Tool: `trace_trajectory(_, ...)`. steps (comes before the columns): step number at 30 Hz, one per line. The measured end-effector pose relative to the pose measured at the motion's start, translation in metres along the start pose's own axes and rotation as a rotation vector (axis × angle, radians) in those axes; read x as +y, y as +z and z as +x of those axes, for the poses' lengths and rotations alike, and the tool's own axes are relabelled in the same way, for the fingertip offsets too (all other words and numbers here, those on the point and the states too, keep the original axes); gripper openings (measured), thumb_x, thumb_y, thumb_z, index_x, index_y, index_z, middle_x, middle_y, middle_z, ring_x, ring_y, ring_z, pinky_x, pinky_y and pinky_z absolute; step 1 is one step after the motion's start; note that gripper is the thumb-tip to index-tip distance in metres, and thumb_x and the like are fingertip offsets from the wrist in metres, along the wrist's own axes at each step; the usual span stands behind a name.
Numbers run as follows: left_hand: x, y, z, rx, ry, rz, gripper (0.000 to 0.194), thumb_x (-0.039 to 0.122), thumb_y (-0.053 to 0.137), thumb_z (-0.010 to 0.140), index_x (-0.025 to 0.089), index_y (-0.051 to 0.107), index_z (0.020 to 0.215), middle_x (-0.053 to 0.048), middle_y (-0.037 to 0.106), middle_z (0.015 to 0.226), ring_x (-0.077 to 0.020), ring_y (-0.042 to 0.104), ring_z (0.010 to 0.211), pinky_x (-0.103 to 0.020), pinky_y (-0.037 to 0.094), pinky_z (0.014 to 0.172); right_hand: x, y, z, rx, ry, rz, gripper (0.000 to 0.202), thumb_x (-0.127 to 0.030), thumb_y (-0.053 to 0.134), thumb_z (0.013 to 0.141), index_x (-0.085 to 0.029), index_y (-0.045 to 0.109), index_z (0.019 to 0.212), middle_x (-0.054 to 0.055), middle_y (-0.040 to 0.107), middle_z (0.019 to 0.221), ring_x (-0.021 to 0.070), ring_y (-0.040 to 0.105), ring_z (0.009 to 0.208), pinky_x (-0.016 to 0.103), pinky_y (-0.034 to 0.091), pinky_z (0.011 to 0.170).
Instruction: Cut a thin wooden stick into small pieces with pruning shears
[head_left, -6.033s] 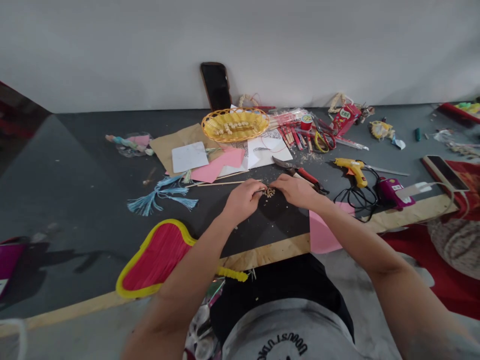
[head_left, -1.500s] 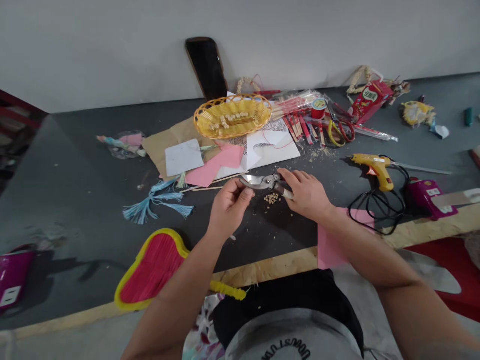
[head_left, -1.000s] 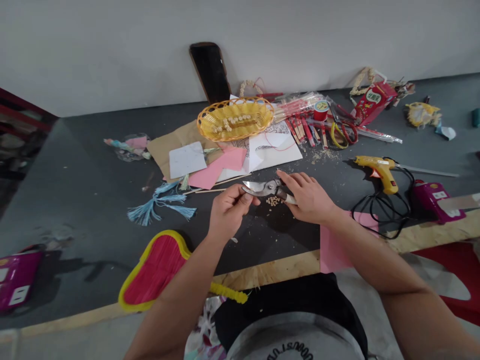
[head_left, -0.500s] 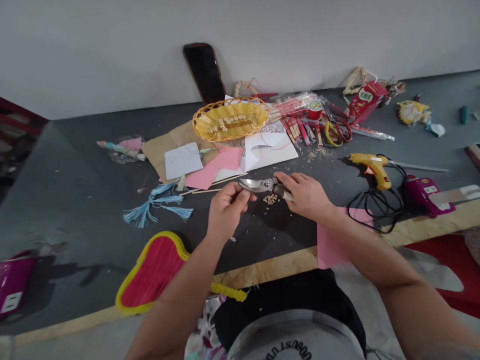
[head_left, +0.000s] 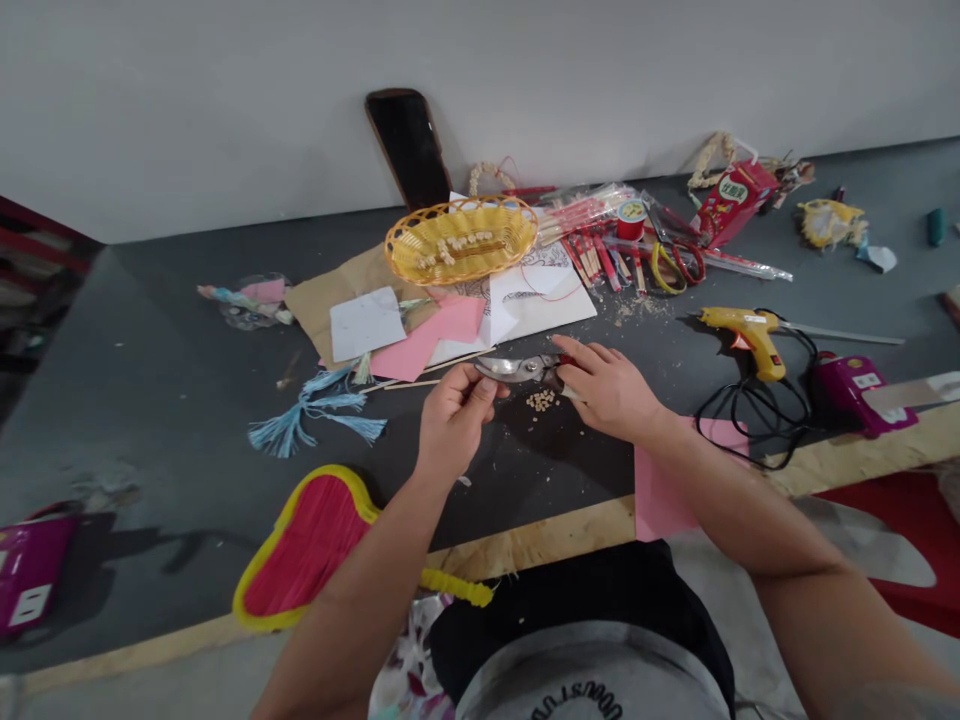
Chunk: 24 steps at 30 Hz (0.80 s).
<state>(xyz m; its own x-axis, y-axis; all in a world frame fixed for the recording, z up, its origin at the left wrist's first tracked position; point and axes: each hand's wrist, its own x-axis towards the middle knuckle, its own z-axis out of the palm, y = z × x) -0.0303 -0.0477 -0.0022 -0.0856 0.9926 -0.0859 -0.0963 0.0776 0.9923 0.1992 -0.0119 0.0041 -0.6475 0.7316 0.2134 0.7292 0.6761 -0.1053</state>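
Observation:
My right hand (head_left: 609,388) is wrapped round the handles of metal pruning shears (head_left: 517,369), whose blades point left. Thumb and fingers of my left hand (head_left: 457,410) are pinched together at the blade tips; whatever they hold there is too small to name. Below the shears, a small pile of cut pale pieces (head_left: 541,401) lies on the dark table (head_left: 525,475). Two thin sticks (head_left: 409,383) lie just beyond my left hand, beside a blue tassel (head_left: 307,412).
Behind my hands are a yellow basket (head_left: 461,240), pink paper (head_left: 420,340) and scissors (head_left: 667,268). A yellow glue gun (head_left: 750,335) with a black cord lies right. A red and yellow padded shape (head_left: 311,545) overlaps the front edge. A phone (head_left: 409,145) leans on the wall.
The fingers of my right hand have shifted slightly on the handles, and the handles look a little further apart. My left hand has hardly moved.

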Motion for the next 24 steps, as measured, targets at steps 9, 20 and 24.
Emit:
trace_trajectory(9,-0.005,-0.004,-0.001,-0.029,0.023,0.038,0.03,0.048,0.071,0.086,0.019,0.065,0.087,-0.003,0.071,0.076,-0.0073,0.042,0.051,-0.022,0.032,0.048,-0.003,-0.005,0.0,-0.026,0.037,0.023,0.027,-0.017,0.053,0.087,-0.02,0.066,0.11,0.015,0.034,0.162,0.0343,0.043,0.132,0.049,0.044,0.095)
trace_trajectory(20,-0.001,-0.001,-0.004,-0.117,-0.006,0.0,0.031,0.048,0.069,0.088,0.018,0.063,0.084,-0.004,0.071,0.077,-0.0059,0.04,0.049,-0.021,0.031,0.047,-0.002,0.001,0.0,0.019,0.021,0.069,0.023,-0.018,0.054,0.087,-0.019,0.064,0.108,0.015,0.049,0.152,0.0323,0.053,0.123,0.046,0.044,0.097)
trace_trajectory(24,-0.001,-0.002,-0.004,-0.114,0.004,-0.005,0.031,0.048,0.069,0.088,0.018,0.064,0.084,-0.004,0.07,0.076,-0.0066,0.043,0.049,-0.022,0.033,0.048,-0.004,0.003,0.002,0.039,0.096,0.161,0.047,-0.023,0.056,0.087,-0.011,0.051,0.132,0.021,0.059,0.139,0.0322,0.058,0.113,0.045,0.046,0.092)
